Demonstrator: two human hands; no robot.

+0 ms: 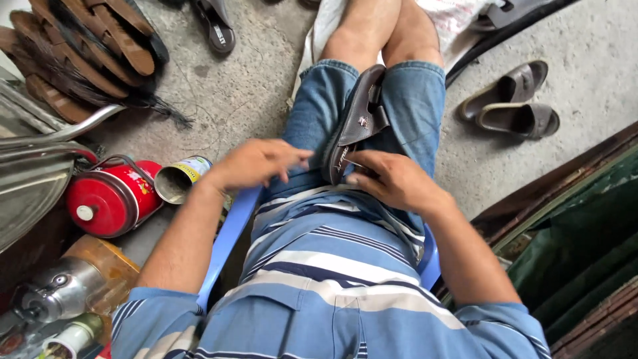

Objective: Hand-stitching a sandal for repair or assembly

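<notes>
Item: brown sandal, wedged upright between your thighs on denim shorts. Your right hand pinches its heel end, perhaps with thread. Your left hand loose, holds nothing, fingers near sole. Risk: sandal slips sideways if knees relax
</notes>
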